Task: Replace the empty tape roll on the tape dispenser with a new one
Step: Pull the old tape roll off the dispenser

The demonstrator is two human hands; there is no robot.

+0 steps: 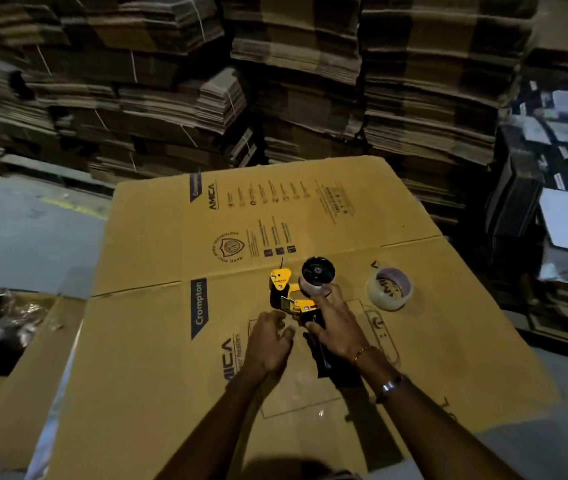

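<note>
Backdrop: tall stacks of flattened brown corrugated cartons (pixel 296 64), tied in bundles, fill the view from 10 to 2 o'clock.
Work surface: large flattened tan cardboard box printed "Crompton" (pixel 158 341), lying flat and filling the centre; grey floor (pixel 26 223) shows past its 9 o'clock edge.
Side pile: dark printed boxes with white labels (pixel 563 216) at 3 o'clock, blurred.
Dispenser: yellow and black handheld tape dispenser (pixel 293 299), lying on the cardboard near frame centre, black handle pointing to 6 o'clock, yellow triangular guard at its 11 o'clock end.
Roll on dispenser: pale cardboard tape core (pixel 312 288) sits round the black hub wheel (pixel 318 270) at the dispenser's 1 o'clock corner; whether any tape is left on it cannot be told.
New roll: clear tape roll with pale inner core (pixel 389 288), lying flat on the cardboard at 3 o'clock of the dispenser, apart from it and from both hands.
Right hand (pixel 336 323): lies over the dispenser's body, fingers curled round it, fingertips touching the core's lower edge; thin gold bangle and a metal band on the wrist.
Left hand (pixel 268 341): at 7 o'clock of the dispenser, fingers loosely bent, tips close to the metal plate; holds nothing that can be seen.
</note>
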